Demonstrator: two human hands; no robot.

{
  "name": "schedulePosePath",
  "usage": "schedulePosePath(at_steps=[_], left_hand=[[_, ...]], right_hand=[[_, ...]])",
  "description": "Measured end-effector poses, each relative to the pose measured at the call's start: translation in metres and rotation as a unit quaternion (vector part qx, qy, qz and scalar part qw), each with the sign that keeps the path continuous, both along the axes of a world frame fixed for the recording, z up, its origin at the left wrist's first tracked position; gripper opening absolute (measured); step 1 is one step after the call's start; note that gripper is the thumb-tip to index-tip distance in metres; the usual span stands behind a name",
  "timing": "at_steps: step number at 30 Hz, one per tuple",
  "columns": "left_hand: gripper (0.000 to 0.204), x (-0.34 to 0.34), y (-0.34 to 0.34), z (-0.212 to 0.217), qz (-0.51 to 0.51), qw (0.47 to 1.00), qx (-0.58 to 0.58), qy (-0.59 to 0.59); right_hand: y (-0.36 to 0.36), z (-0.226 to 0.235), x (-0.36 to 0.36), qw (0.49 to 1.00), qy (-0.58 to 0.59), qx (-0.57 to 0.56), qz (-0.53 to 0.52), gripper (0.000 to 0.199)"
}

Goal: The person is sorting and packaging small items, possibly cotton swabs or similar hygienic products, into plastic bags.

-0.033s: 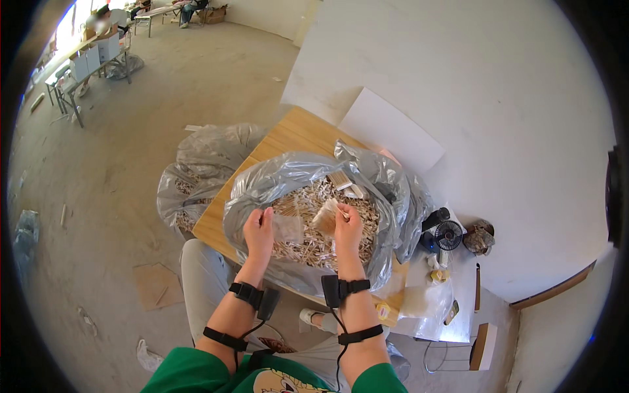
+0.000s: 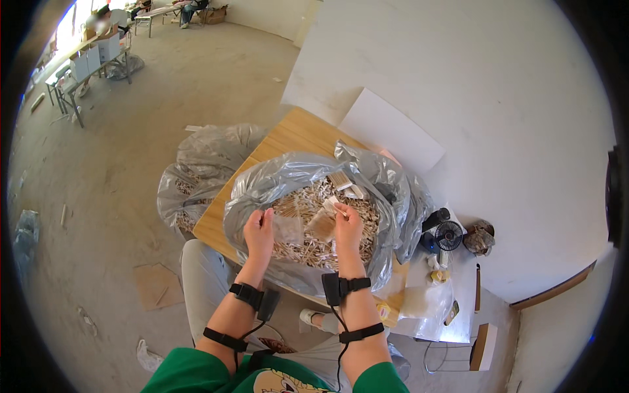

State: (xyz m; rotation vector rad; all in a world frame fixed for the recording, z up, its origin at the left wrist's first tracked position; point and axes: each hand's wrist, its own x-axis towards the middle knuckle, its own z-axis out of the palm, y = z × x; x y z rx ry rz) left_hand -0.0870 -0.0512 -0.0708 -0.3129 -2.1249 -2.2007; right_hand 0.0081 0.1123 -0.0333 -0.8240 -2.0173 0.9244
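A large grey plastic bag (image 2: 262, 175) lies wide on the table, with a heap of loose cotton swabs (image 2: 295, 252) inside it. Over the heap's left side my left hand (image 2: 259, 230) is closed on the edge of a small clear plastic bag (image 2: 287, 229). Across from it, my right hand (image 2: 348, 227) pinches a bundle of cotton swabs (image 2: 322, 224), pale tips toward the far side and brown sticks below. The two hands are apart, and the bundle sits just right of the clear bag. Some packed swabs (image 2: 340, 180) rest at the heap's far edge.
Under the grey bag is a wooden table (image 2: 298, 128). Another grey bag with swabs (image 2: 185, 190) stands on the floor at left. To the right are a small black fan (image 2: 448, 235) and a white side table (image 2: 419, 327). A white wall (image 2: 498, 131) rises beyond.
The swab bundle at my right hand has tilted slightly, its pale tips now showing a little more. My left hand and the clear bag look unmoved.
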Motion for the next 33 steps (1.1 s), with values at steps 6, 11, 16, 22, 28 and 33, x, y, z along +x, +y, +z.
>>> schedulePosePath(at_steps=[6,11,16,22,28,33], left_hand=[[0.036,0.009,-0.002,0.004,-0.012,1.0,0.009,-0.008],[0.036,0.017,-0.004,0.003,-0.038,0.999,0.007,0.002],[0.036,0.028,0.004,-0.007,-0.045,0.999,0.015,0.011],[0.036,0.039,-0.001,-0.007,-0.117,0.988,0.056,-0.088],[0.032,0.071,0.015,-0.004,-0.183,0.975,0.069,-0.104],[0.029,0.113,0.025,0.006,-0.248,0.964,0.011,-0.092]], right_hand=[[0.011,0.003,0.0,0.98,-0.025,0.193,0.036,0.029],[0.004,0.012,0.021,0.959,-0.045,0.279,-0.017,0.027],[0.008,0.002,0.073,0.982,0.14,-0.101,-0.074,0.016],[0.01,-0.024,0.186,0.905,0.301,-0.263,-0.144,0.007],[0.031,-0.109,0.301,0.879,0.162,-0.26,-0.366,0.019],[0.024,-0.146,0.321,0.893,-0.08,-0.137,-0.421,0.025]])
